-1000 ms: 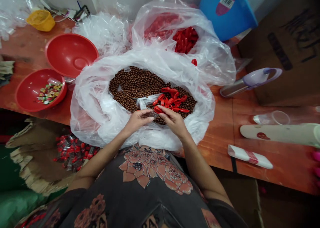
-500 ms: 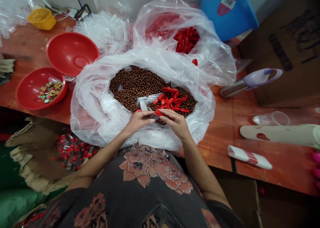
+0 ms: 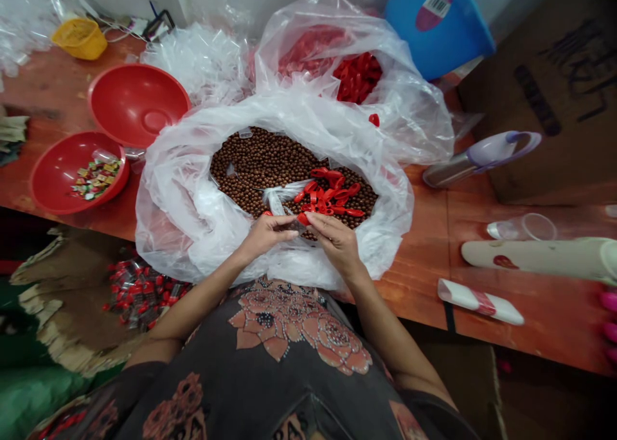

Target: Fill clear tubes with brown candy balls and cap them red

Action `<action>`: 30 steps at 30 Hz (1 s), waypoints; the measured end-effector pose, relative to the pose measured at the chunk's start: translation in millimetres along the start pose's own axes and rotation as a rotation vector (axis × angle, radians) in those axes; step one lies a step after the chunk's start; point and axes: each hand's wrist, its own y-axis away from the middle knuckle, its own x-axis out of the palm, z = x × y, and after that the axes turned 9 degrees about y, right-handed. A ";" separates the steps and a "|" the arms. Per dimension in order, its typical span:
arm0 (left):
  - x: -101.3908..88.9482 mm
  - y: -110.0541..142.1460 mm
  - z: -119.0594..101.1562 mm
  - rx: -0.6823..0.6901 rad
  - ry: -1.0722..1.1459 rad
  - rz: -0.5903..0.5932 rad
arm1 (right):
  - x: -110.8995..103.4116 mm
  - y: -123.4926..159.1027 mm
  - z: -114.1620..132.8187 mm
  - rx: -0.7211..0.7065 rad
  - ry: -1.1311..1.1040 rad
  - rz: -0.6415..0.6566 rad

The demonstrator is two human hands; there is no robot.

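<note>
My left hand (image 3: pixel 264 236) is closed in a pinch over the near edge of the white plastic bag (image 3: pixel 187 228), on what looks like a small clear container, mostly hidden by the fingers. Facing it, my right hand (image 3: pixel 336 237) has a small red plastic cap (image 3: pixel 303 219) between thumb and fingers, at the tip of the left hand's grip. Brown round balls (image 3: pixel 270 157) fill the open bag under both hands. A loose pile of red plastic pieces (image 3: pixel 332 193) lies on them, beside a clear scoop-like piece (image 3: pixel 276 201).
Behind stands a clear bag of red pieces (image 3: pixel 359 77). Two red bowls (image 3: pixel 139 99) are at left, one with small colourful bits. Below left, a cardboard box (image 3: pixel 72 299) contains red-capped containers (image 3: pixel 142 292). A bottle (image 3: pixel 482 157) and large carton (image 3: pixel 544 106) stand right.
My right hand has turned slightly and its fingers have pressed the red cap against the left hand's grip. My left hand has stayed almost in place.
</note>
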 end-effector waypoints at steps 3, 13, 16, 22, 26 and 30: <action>0.6 1.0 -1.2 0.015 -0.048 -0.005 | -2.4 1.8 -3.8 -0.036 0.032 -0.007; 13.9 2.3 0.6 0.017 0.155 -0.138 | 5.8 11.5 12.2 -0.029 0.190 0.001; 17.6 3.3 6.8 0.006 0.235 -0.193 | 11.9 14.6 12.7 -0.033 0.264 0.048; 22.1 4.5 10.9 -0.007 0.335 -0.225 | 14.1 12.4 5.7 -0.156 0.339 0.033; 28.3 -0.8 4.5 -0.066 0.464 -0.146 | 6.9 5.9 4.4 -0.166 0.322 0.052; 36.4 -8.0 1.2 -0.210 0.554 -0.092 | 8.1 5.7 9.1 -0.177 0.281 0.092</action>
